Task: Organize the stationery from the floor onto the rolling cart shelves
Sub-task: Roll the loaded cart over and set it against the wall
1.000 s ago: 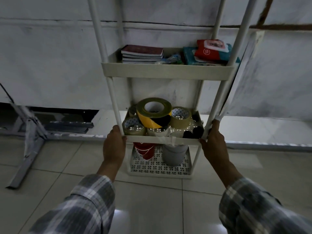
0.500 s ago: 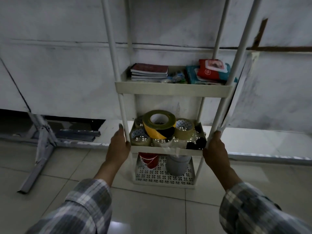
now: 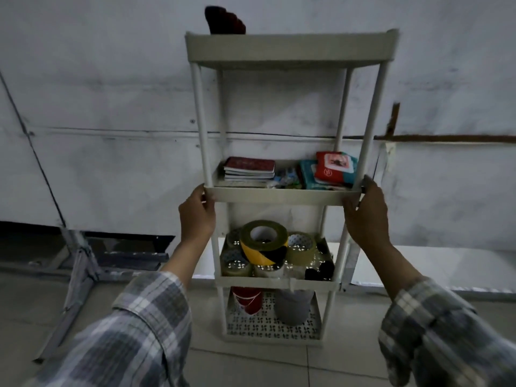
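A white rolling cart (image 3: 279, 195) with several shelves stands against the wall. My left hand (image 3: 196, 216) grips the left end of its second shelf and my right hand (image 3: 367, 216) grips the right end. That shelf holds stacked notebooks (image 3: 249, 169) and red and teal packets (image 3: 329, 170). The shelf below carries tape rolls, among them a yellow-and-black roll (image 3: 264, 243). A red cup (image 3: 247, 300) and a grey cup (image 3: 293, 308) sit on the bottom shelf. A dark red object (image 3: 224, 20) lies on the top shelf.
A grey metal stand (image 3: 81, 272) with slanted legs sits on the tiled floor to the left. A low white ledge (image 3: 435, 263) runs along the wall on the right. Bare floor tiles lie in front of the cart.
Both hands moved up from the tape shelf's corners to the ends of the notebook shelf. The view tilted up, showing the top shelf.
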